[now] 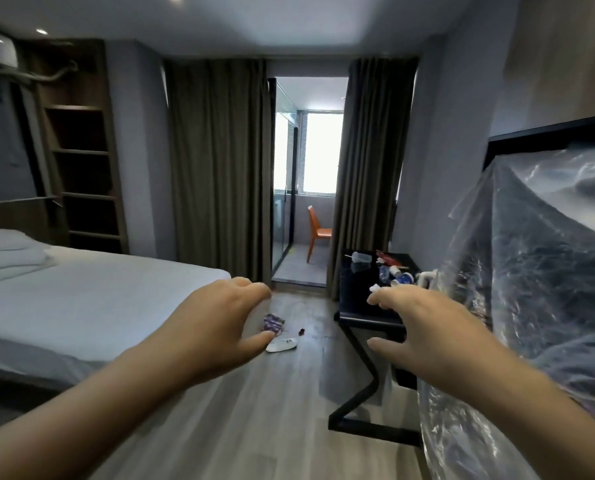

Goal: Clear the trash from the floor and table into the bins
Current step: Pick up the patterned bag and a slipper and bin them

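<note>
Trash lies on the wooden floor ahead: a purple wrapper (272,322), a white flattened piece (281,344) and a small dark red scrap (302,331). More trash sits on the black side table (365,315): a clear plastic cup (361,260), red wrappers (387,260) and blue-and-white bottles (398,276). My left hand (219,323) reaches forward with fingers curved apart, holding nothing. My right hand (424,327) also stretches out open, beside the table, next to a large clear plastic bag (531,271) at the right. No bin is visible.
A white bed (81,299) fills the left side. Brown curtains (216,168) frame a doorway to a balcony with an orange chair (318,232). Wooden shelves (84,174) stand at the far left. The floor strip between bed and table runs ahead.
</note>
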`<state>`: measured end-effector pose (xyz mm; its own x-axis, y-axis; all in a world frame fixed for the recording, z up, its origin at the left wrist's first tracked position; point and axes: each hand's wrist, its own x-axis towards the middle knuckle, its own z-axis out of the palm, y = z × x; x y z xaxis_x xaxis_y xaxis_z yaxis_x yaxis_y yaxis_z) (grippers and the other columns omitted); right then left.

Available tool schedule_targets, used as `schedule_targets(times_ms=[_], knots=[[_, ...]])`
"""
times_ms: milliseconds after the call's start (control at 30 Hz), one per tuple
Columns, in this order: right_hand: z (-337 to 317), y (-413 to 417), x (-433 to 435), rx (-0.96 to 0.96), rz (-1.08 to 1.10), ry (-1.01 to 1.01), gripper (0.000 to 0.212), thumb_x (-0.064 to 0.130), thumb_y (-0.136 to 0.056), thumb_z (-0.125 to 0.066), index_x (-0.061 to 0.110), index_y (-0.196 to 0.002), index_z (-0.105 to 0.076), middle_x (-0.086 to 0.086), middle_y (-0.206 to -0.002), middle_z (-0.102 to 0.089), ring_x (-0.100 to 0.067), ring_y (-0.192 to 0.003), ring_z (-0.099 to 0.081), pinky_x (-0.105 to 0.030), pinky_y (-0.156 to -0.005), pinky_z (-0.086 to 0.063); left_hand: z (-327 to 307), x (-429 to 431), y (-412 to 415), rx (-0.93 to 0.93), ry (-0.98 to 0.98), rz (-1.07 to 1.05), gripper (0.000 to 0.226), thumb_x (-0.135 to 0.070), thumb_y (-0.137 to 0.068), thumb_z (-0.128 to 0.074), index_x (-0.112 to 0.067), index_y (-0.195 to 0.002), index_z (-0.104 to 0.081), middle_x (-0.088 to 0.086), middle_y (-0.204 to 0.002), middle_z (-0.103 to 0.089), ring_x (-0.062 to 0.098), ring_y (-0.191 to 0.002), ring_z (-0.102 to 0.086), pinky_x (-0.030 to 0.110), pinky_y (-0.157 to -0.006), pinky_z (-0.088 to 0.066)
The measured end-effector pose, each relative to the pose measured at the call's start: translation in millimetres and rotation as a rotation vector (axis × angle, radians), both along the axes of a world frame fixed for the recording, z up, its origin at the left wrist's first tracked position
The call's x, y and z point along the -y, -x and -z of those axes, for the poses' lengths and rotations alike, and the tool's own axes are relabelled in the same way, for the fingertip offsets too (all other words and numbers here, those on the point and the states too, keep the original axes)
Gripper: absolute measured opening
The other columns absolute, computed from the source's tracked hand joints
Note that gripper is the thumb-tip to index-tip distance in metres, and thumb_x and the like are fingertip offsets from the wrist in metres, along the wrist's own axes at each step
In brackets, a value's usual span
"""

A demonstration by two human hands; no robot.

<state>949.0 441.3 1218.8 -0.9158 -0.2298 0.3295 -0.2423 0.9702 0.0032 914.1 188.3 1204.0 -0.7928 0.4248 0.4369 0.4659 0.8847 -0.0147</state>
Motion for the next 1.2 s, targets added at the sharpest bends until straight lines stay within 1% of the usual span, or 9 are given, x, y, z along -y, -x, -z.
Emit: schedule_targets(times_ms=[100,233,400,467,600,733,900,1033,1200], knots=[[8.8,46.1,12.8,0.017,-0.032,0.006,0.053,0.047,-0.088,-0.058,0.033,-0.136,-0.042,0.012,-0.128,-0.051,-0.011,-0.119,-0.049,-0.028,-0.096,-0.044,11.7,14.2,42.1,0.025,0.001,-0.025,0.055,-0.062,-0.076,-0.043,-0.031,-0.12,-0.054,-0.009,-0.111,-0.06,0.011,-0.1,-0.055,0.025,-0.083,-0.047],[19.5,112.6,35.7,0.015,-0.056,0.0,0.05,0.046,-0.088,-0.058,0.033,-0.134,-0.044,0.013,-0.128,-0.052,-0.008,-0.119,-0.049,-0.024,-0.095,-0.044,29.4,35.2,106.5,0.024,-0.01,-0.039,0.073,-0.069,-0.066,-0.024,-0.031,-0.12,-0.055,-0.011,-0.109,-0.06,0.01,-0.1,-0.055,0.023,-0.081,-0.045],[24.6,204.6,73.8,0.022,-0.068,-0.013,0.048,0.046,-0.088,-0.057,0.034,-0.133,-0.044,0.016,-0.125,-0.051,-0.005,-0.117,-0.049,-0.02,-0.089,-0.042,37.0,74.6,192.1,0.063,-0.044,-0.045,0.05,-0.058,-0.082,-0.051,-0.029,-0.123,-0.053,-0.01,-0.113,-0.059,0.012,-0.103,-0.055,0.025,-0.083,-0.045],[27.8,240.7,88.6,0.04,-0.062,0.003,0.047,0.045,-0.088,-0.056,0.034,-0.133,-0.045,0.016,-0.124,-0.052,-0.005,-0.116,-0.05,-0.019,-0.089,-0.042,38.5,91.6,228.6,0.076,-0.046,-0.042,0.046,-0.053,-0.085,-0.056,-0.028,-0.123,-0.053,-0.009,-0.113,-0.059,0.013,-0.104,-0.055,0.025,-0.084,-0.044],[43.6,308.4,109.6,0.084,-0.046,0.009,0.047,0.045,-0.088,-0.056,0.033,-0.132,-0.046,0.015,-0.122,-0.053,-0.006,-0.115,-0.05,-0.021,-0.089,-0.043,52.9,115.0,299.3,0.106,-0.047,-0.036,0.053,-0.059,-0.084,-0.051,-0.03,-0.129,-0.049,-0.011,-0.12,-0.057,0.009,-0.109,-0.053,0.021,-0.087,-0.042],[56.5,372.5,117.6,0.124,-0.028,0.025,0.048,0.044,-0.089,-0.056,0.033,-0.134,-0.045,0.014,-0.123,-0.053,-0.007,-0.114,-0.052,-0.023,-0.091,-0.045,70.8,125.1,363.0,0.155,-0.071,-0.025,0.055,-0.055,-0.086,-0.054,-0.032,-0.135,-0.045,-0.013,-0.13,-0.052,0.007,-0.118,-0.051,0.023,-0.096,-0.042],[75.6,461.8,122.0,0.145,-0.036,0.044,0.047,0.043,-0.088,-0.056,0.033,-0.133,-0.046,0.015,-0.121,-0.053,-0.006,-0.114,-0.05,-0.021,-0.09,-0.042,86.0,129.4,451.3,0.161,-0.064,-0.033,0.056,-0.054,-0.086,-0.055,-0.031,-0.136,-0.045,-0.013,-0.131,-0.052,0.008,-0.118,-0.051,0.023,-0.096,-0.043],[94.3,543.1,119.3,0.166,-0.053,0.053,0.046,0.047,-0.086,-0.058,0.035,-0.129,-0.046,0.016,-0.117,-0.053,-0.006,-0.112,-0.051,-0.021,-0.086,-0.041,96.3,130.8,523.9,0.176,-0.037,-0.064,0.052,-0.054,-0.086,-0.055,-0.031,-0.132,-0.047,-0.013,-0.125,-0.055,0.007,-0.112,-0.053,0.018,-0.09,-0.041],[107.9,652.0,112.0,0.209,-0.052,0.092,0.049,0.051,-0.083,-0.058,0.034,-0.128,-0.048,0.014,-0.117,-0.055,-0.008,-0.112,-0.053,-0.025,-0.089,-0.044,94.3,133.5,618.0,0.223,-0.008,-0.134,0.04,-0.055,-0.084,-0.057,-0.03,-0.116,-0.056,-0.011,-0.108,-0.061,0.009,-0.095,-0.056,0.026,-0.083,-0.047]])
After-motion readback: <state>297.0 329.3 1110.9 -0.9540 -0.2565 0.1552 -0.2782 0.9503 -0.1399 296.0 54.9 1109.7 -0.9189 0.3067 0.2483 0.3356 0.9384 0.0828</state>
